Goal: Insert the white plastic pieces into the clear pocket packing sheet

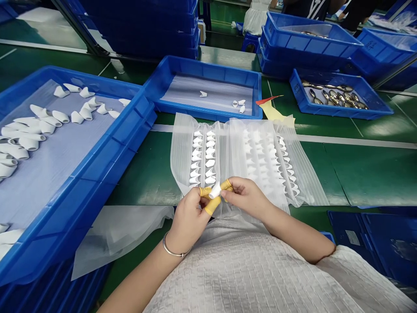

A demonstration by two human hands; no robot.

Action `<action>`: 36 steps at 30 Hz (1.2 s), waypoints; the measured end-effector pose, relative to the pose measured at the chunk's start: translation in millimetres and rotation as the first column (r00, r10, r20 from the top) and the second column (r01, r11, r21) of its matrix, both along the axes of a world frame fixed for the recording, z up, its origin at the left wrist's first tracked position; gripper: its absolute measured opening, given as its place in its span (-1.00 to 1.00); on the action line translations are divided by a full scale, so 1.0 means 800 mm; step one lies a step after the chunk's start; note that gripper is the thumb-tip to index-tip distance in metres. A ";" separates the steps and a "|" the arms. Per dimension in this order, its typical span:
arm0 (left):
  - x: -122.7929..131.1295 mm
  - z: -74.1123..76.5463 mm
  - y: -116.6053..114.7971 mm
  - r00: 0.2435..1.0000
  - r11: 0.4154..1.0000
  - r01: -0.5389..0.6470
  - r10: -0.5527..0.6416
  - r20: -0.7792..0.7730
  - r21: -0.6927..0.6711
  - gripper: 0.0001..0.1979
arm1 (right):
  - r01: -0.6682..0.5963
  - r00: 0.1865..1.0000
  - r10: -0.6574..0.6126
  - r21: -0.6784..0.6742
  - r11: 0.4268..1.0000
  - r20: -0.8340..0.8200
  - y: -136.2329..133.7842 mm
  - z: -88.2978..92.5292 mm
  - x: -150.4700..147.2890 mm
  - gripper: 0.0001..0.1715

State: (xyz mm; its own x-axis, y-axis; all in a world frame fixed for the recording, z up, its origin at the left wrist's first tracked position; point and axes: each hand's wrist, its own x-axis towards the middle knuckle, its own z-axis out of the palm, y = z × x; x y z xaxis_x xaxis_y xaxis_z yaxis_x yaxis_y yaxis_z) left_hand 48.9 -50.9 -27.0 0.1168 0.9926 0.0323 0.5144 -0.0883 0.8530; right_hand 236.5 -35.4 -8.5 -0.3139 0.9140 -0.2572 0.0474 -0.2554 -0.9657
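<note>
Both my hands meet at the table's near edge and pinch one small white plastic cap between them. My left hand wears yellow finger cots and a thin bracelet; its fingers are closed on the cap's left side. My right hand also has a yellow cot and is closed on the cap's right side. Just beyond them lies a clear ribbed plastic sheet with rows of white caps tucked into its channels.
A big blue tray with several loose white caps stands at left. Another blue tray with a few caps sits behind the sheet. A blue tray of metal spoons is at back right, with stacked blue bins behind it. A yellow glove lies nearby.
</note>
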 end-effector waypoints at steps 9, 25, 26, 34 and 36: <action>0.003 0.004 -0.001 1.000 1.000 -0.007 0.007 -0.005 -0.017 -0.79 | 0.016 1.000 -0.016 -0.019 1.000 -0.009 0.001 -0.006 -0.001 -0.87; 0.003 0.002 -0.001 1.000 0.997 -0.005 0.005 0.000 -0.073 -0.78 | -0.004 0.998 0.003 0.011 1.000 0.061 0.002 0.002 -0.001 -0.87; 0.003 0.002 -0.001 1.000 0.997 -0.003 0.003 0.007 -0.082 -0.78 | -0.003 0.998 0.002 0.016 1.000 0.065 0.002 0.002 -0.001 -0.88; 0.000 0.000 -0.002 0.993 0.991 0.008 0.008 0.118 -0.135 -0.79 | 0.039 0.997 -0.039 -0.005 0.999 0.062 0.005 -0.002 0.000 -0.92; 0.000 -0.003 -0.001 0.977 0.983 0.018 0.021 0.210 -0.181 -0.78 | 0.114 0.993 -0.113 -0.009 0.993 0.042 0.010 -0.005 0.004 -0.90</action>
State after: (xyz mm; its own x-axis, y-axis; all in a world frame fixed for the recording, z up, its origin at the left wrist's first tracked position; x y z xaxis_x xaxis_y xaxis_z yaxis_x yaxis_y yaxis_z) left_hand 48.9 -51.9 -29.2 0.1248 0.9844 -0.1241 0.3218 0.0781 0.9436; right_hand 239.4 -27.4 -12.2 -0.1971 0.9399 -0.2787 0.0575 -0.2727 -0.9604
